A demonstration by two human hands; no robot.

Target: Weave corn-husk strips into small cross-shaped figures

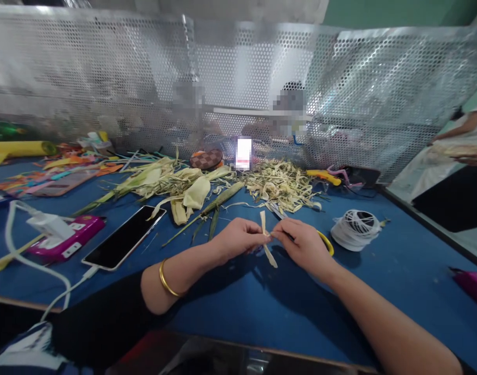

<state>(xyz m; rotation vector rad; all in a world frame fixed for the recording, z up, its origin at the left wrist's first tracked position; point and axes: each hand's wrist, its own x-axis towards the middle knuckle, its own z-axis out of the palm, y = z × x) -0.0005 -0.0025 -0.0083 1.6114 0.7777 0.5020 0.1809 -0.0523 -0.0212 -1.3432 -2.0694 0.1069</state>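
My left hand and my right hand meet over the blue table, both pinched on a thin pale leaf strip that stands nearly upright between them. A gold bangle circles my left wrist. Under my right hand a pair of scissors with a yellow handle shows in part; whether the fingers grip it is unclear.
Past my hands lie pale husks and green leaves and a heap of cut strips. A white thread coil sits right; a charging phone and pink power strip left. A perforated metal screen backs the table; a person stands far right.
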